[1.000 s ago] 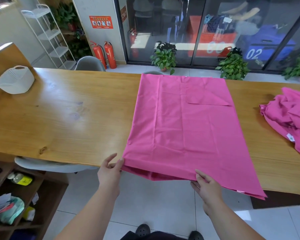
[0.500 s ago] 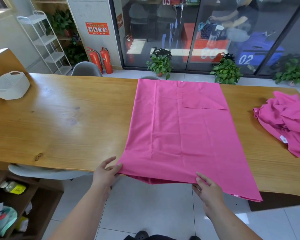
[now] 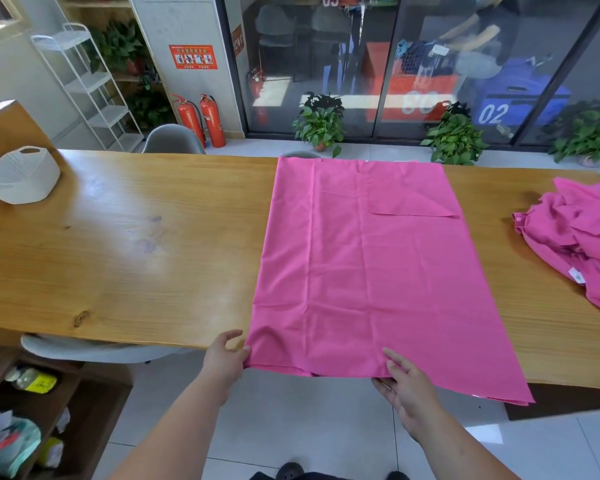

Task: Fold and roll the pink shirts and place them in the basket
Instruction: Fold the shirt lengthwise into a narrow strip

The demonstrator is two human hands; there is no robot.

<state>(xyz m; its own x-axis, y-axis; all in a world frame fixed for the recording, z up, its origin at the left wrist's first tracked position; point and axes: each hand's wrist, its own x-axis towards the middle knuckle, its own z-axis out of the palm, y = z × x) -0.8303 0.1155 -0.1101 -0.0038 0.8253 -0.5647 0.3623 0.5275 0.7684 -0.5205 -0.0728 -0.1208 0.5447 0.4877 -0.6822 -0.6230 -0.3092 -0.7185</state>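
Note:
A pink shirt (image 3: 364, 271) lies flat across the wooden table (image 3: 125, 251), folded into a long panel with its near hem hanging over the front edge. My left hand (image 3: 226, 360) pinches the near left corner of that hem. At the middle of the hem, my right hand (image 3: 407, 389) grips the cloth with the thumb on top and the fingers underneath. A heap of crumpled pink shirts (image 3: 582, 237) sits at the table's right end. The white basket (image 3: 20, 174) stands at the far left of the table.
A grey chair (image 3: 84, 349) is tucked under the table's front left, another grey chair (image 3: 174, 140) stands behind the table. A low shelf (image 3: 32, 410) with clutter sits at lower left. Potted plants, fire extinguishers and a white rack line the far wall.
The view has tilted and shifted slightly. Both hands stay at the near hem; the cloth lies a little flatter, and my right hand has closed further onto the edge.

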